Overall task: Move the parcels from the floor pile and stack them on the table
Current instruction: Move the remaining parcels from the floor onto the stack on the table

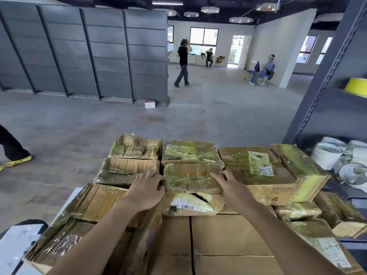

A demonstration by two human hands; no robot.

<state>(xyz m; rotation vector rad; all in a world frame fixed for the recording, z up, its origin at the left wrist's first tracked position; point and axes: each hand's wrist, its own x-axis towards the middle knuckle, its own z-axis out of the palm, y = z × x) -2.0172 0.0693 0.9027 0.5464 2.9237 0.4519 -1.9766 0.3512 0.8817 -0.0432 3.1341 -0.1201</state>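
Observation:
Several worn cardboard parcels wrapped in glossy tape are stacked on the table (68,203). In the middle of the top layer lies a taped parcel (190,177), above a torn parcel with a barcode label (188,204). My left hand (147,188) grips its left side, fingers curled down into the gap beside the neighbouring parcel (123,171). My right hand (231,185) rests against its right top edge with fingers fairly straight, next to a bigger labelled box (258,171). Large plain cartons (228,235) lie nearest me.
A dark grey shelf rack (325,86) stands at the right, holding white rolls (327,157) and a yellow roll (356,86). Grey cabinets (85,52) line the back left. A person's leg with a yellow shoe (17,159) is at the left; other people are far back.

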